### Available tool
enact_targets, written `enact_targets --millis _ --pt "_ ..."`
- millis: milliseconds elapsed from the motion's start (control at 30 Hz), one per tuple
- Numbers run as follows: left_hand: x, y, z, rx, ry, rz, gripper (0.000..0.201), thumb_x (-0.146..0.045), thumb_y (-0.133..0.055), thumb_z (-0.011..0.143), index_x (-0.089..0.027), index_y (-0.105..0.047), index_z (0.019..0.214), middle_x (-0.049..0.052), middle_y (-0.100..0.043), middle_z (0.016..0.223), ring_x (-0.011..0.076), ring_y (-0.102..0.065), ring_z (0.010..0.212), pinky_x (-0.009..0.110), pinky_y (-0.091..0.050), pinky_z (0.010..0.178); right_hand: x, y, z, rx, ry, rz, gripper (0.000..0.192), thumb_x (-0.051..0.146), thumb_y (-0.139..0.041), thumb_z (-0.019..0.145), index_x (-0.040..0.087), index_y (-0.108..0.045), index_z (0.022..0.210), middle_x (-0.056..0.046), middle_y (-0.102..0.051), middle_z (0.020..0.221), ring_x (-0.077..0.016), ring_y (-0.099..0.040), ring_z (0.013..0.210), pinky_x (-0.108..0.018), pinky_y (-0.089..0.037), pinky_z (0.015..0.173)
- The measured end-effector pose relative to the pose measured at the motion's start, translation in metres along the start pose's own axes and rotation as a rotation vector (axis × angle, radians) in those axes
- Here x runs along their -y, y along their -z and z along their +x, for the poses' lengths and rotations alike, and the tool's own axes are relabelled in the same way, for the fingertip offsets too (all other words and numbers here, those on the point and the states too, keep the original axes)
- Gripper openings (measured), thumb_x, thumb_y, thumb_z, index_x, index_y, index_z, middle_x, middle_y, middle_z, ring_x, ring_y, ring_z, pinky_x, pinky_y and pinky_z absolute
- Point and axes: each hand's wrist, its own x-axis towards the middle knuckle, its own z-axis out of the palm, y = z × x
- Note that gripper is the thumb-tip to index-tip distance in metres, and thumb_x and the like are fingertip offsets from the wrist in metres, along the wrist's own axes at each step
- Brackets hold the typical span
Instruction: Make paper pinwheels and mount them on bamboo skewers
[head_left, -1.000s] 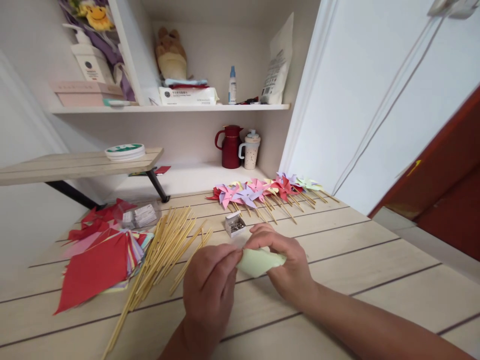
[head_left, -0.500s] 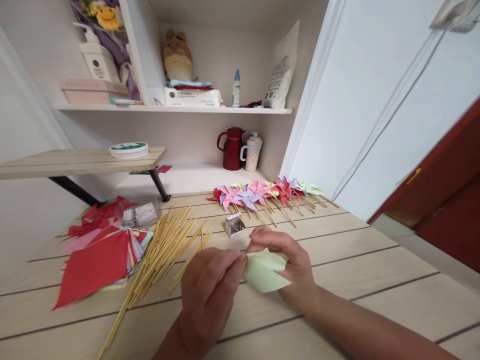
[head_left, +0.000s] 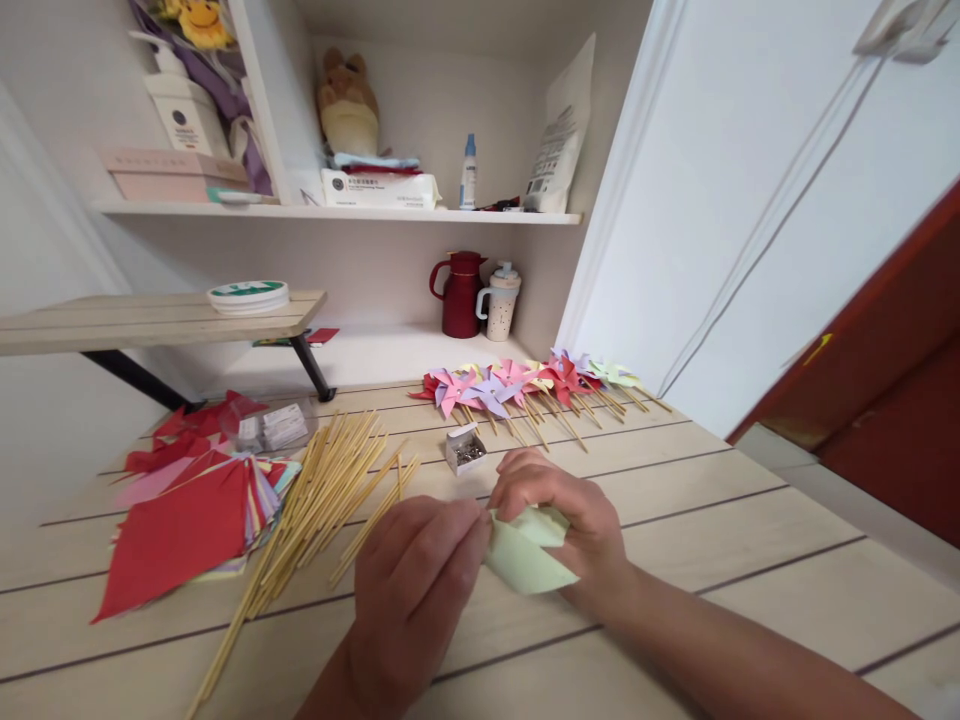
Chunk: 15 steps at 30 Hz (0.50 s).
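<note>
My right hand point(head_left: 566, 520) is closed around a light green paper pinwheel point(head_left: 529, 560), its folded blades curling over between thumb and fingers. My left hand point(head_left: 420, 575) is pinched at the left edge of that paper, its fingertips meeting those of my right hand. Whatever sits between the left fingertips is too small to make out. Just beyond the hands stands a small open box of metal pins point(head_left: 466, 450). Left of my left hand lies a heap of thin wooden sticks point(head_left: 315, 510).
Coloured paper squares point(head_left: 176, 545), red on top, lie at the left beside a clear container point(head_left: 274, 428). Finished pinwheels point(head_left: 495, 390) on sticks line the table's back edge. A raised wooden stand point(head_left: 165, 318) is at left; a red jug point(head_left: 461, 295) and a cup point(head_left: 501, 303) stand behind.
My right fingers have curled further over the top of the green paper, and its blades have shifted slightly. My left hand keeps its pinch. The whole view has moved a little.
</note>
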Motion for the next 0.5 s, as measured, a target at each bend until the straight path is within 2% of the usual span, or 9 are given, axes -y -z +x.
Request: enact_targets --millis 200,400,500 --pt "-0.004 -0.001 0.004 -0.024 0.088 -0.013 0.029 -0.006 -0.059 0.091 -0.022 -0.070 0.112 0.004 -0.075 0.098 0.0168 -0.071 0.089 0.029 -0.059 0.080 0.002 0.001 0.003 -0.007 0.004 -0.056 0.014 0.038 -0.064 0.094 0.026 -0.068 0.087 -0.006 -0.070 0.079 -0.0224 -0.064 0.077 -0.045 -0.052 0.086" --pt "-0.008 -0.006 0.010 -0.054 0.186 -0.056 0.030 -0.001 -0.058 0.087 -0.022 -0.071 0.104 0.002 -0.074 0.097 0.0135 -0.070 0.088 0.023 -0.056 0.082 0.005 -0.001 0.004 -0.059 0.008 -0.051 0.011 0.034 -0.065 0.093 0.026 -0.068 0.087 -0.005 -0.070 0.078 -0.0217 -0.064 0.077 -0.043 -0.052 0.085" --pt "-0.004 -0.009 0.012 -0.051 0.302 -0.146 0.028 -0.003 -0.056 0.088 -0.024 -0.072 0.098 0.001 -0.073 0.095 0.0125 -0.070 0.087 0.021 -0.056 0.078 0.003 -0.002 0.004 -0.064 -0.055 -0.010 0.009 0.030 -0.065 0.094 0.025 -0.068 0.087 -0.004 -0.070 0.080 -0.0203 -0.064 0.078 -0.039 -0.052 0.083"
